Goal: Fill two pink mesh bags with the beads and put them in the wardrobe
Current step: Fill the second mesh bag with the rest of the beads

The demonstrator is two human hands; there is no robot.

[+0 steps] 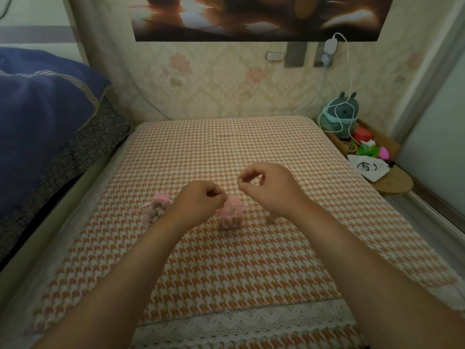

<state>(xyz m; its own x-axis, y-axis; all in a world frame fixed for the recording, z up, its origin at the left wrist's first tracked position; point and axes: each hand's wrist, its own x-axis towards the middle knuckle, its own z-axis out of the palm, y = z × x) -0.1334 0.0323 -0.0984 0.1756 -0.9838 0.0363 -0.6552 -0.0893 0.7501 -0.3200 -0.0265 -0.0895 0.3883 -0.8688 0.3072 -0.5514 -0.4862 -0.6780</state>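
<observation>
Left hand [201, 201]: grip narrow, fingertips pinched at neck of middle bag [236, 210]. Right hand [266, 187]: tips pinched together up-right of bag, apart from it; held item too small to tell. Bag upright on bed [226, 147], beads [231, 222] inside. Second bag [157, 209] left of it, filled. Left hand nearer; neck closure likely next.

**A bedroom at home**

Soft furnishings and personal clutter mark this as a lived-in bedroom. At 9 o'clock lies a bed [75, 157] with navy bedding [37, 117]. Floral wallpaper [221, 91] covers the wall at 12 o'clock, under a large picture [251, 16]. A charger [330, 46] hangs plugged in at 1 o'clock, above a plush toy [343, 109]. The table [226, 273] in the centre wears a houndstooth cloth with a lace trim [239, 326].
</observation>
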